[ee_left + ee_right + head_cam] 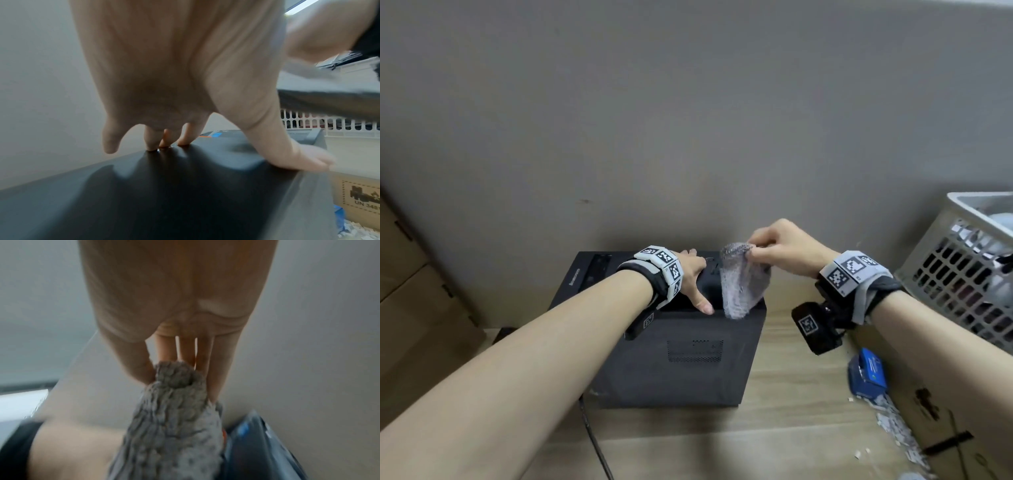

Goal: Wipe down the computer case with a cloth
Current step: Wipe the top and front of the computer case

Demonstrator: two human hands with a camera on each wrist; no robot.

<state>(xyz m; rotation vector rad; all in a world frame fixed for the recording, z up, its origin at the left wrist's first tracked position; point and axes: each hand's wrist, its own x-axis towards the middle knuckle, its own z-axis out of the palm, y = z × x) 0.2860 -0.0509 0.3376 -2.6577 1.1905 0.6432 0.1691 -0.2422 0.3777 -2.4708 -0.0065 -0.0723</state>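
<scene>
computer case (688, 359) at lower centre, on the floor | left hand (693, 279) flat on its top, fingers straight, steadying | right hand (787, 250) pinches hanging cloth (743, 281) above the top | advice: bunch cloth into palm, lay flat, wipe away from bracing hand

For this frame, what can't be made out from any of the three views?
- Head view: top of the computer case under the left hand and the hanging cloth.
- Head view: basket contents, cut by the edge.
- Right wrist view: right hand blurred, cloth hides its fingertips.
</scene>
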